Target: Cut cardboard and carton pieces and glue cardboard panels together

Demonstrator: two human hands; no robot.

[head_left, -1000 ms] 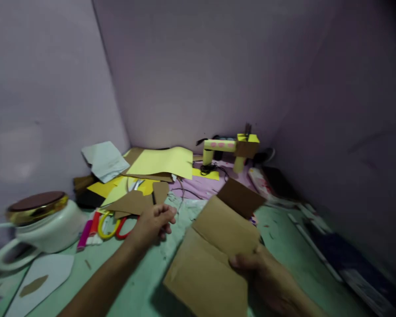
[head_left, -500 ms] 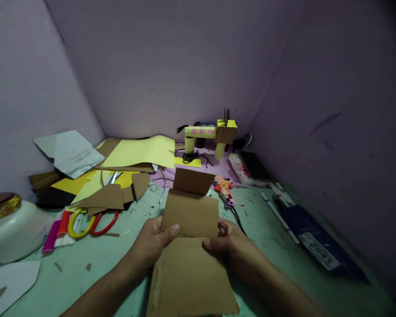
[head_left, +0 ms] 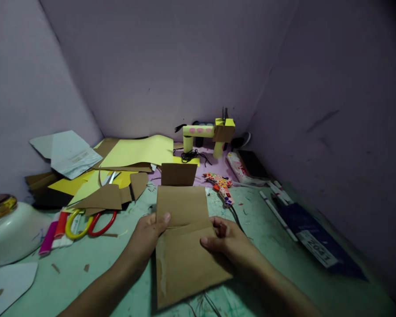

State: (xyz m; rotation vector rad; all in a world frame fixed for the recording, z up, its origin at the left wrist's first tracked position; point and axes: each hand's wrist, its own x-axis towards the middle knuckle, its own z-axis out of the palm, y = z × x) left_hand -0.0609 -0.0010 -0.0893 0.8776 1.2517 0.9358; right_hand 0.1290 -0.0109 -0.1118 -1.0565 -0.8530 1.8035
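Between my two hands is a creased piece of brown cardboard (head_left: 188, 259), its far flap bent upward and its near panel sloping toward me. My left hand (head_left: 149, 233) pinches the left edge near the middle crease, thumb on top. On the right edge, my right hand (head_left: 227, 244) grips with its thumb flat on the face and fingers curled at the side and beneath. A floral-patterned glue gun (head_left: 222, 187) with a black cord lies just beyond the cardboard to the right.
Scissors with yellow and red handles (head_left: 100, 223) lie left among cardboard scraps (head_left: 102, 198). Yellow paper (head_left: 138, 150) and a yellow animal-like paper model (head_left: 201, 131) stand at the back. A phone (head_left: 252, 164) and a blue packet (head_left: 317, 242) are on the right.
The cardboard has turned slightly and shifted left, its near end lifting so strands on the table show below it. Both hands still hold its sides.
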